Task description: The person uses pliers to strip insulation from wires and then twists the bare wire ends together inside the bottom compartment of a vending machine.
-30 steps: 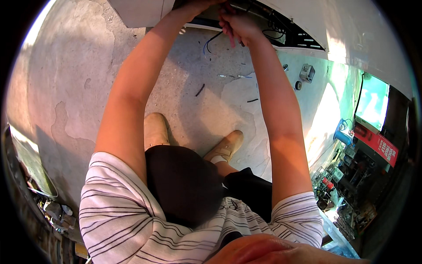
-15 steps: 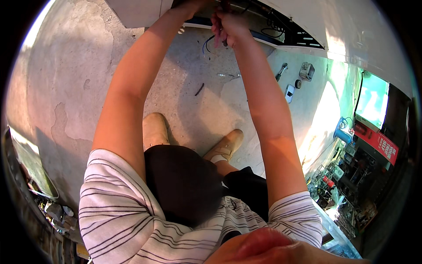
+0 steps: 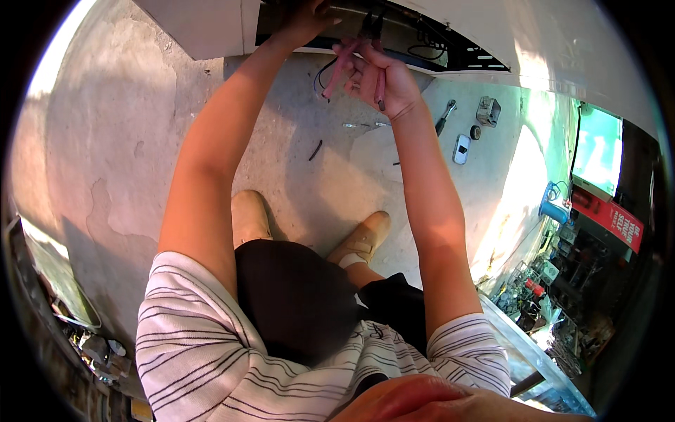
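My right hand (image 3: pixel 383 77) is wrapped around a pair of pliers with pinkish-red handles (image 3: pixel 380 90). The handles are spread, and the dark jaws (image 3: pixel 371 27) point away from me into a long dark opening in a white body panel (image 3: pixel 478 28). My left hand (image 3: pixel 304 27) reaches into the same opening, to the left of the pliers. Shade and the picture's top edge hide most of its fingers, so its grip is unclear. A thin dark wire (image 3: pixel 320 73) hangs from the opening beside the pliers.
On the concrete floor (image 3: pixel 140 155) to the right lie a ratchet wrench (image 3: pixel 446 117), a grey metal block (image 3: pixel 488 112), a small black ring (image 3: pixel 475 132) and a white rectangular device (image 3: pixel 461 149). A blue spool (image 3: pixel 554 205) and piled parts (image 3: pixel 541 288) stand farther right.
The pliers' handles have spread apart and show more clearly, with my right hand turned and its fingers loosened. My left hand is still at the opening. The whole view has shifted slightly.
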A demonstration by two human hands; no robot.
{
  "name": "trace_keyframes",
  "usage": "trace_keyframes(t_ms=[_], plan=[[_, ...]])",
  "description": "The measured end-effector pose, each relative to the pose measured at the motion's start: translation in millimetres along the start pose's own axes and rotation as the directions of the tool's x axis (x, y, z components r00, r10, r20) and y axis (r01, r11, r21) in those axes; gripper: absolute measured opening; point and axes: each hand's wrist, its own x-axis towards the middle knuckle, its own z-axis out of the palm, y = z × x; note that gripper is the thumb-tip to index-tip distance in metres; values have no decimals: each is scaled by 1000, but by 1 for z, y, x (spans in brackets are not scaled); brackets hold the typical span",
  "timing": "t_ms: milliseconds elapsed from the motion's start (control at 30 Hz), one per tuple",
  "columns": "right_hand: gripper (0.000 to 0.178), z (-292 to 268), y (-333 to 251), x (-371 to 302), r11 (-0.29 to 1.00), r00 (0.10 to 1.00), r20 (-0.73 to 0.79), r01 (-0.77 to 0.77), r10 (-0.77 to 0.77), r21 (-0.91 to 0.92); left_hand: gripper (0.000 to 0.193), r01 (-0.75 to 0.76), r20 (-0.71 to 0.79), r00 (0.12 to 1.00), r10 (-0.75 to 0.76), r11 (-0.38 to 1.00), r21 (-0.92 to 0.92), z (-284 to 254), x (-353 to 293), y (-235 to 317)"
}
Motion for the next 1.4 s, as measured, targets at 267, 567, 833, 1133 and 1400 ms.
trace_keyframes(t_ms=[267, 567, 833, 1133, 1400], plan=[[29, -6, 23, -20, 1000, 998, 60, -22, 22, -3, 39, -290, -197, 886, 420, 833, 471, -15, -28, 23], [37, -20, 24, -22, 989, 971, 237, -14, -22, 150, 37, -454, -187, 716, 672, 652, 607, -16, -22, 28], [41, -15, 20, -20, 990, 971, 235, -61, 31, 124, 15, 210, 159, 976, -151, 436, -875, -18, -18, -2], [23, -4, -3, -2, 680, 953, -282, -134, -111, -721, 13, -371, -109, 891, 441, 845, 384, -34, -21, 34], [8, 3, 0, -3, 517, 953, -263, -150, -151, -843, 12, -316, -263, 884, 387, 908, 276, -30, -23, 38]])
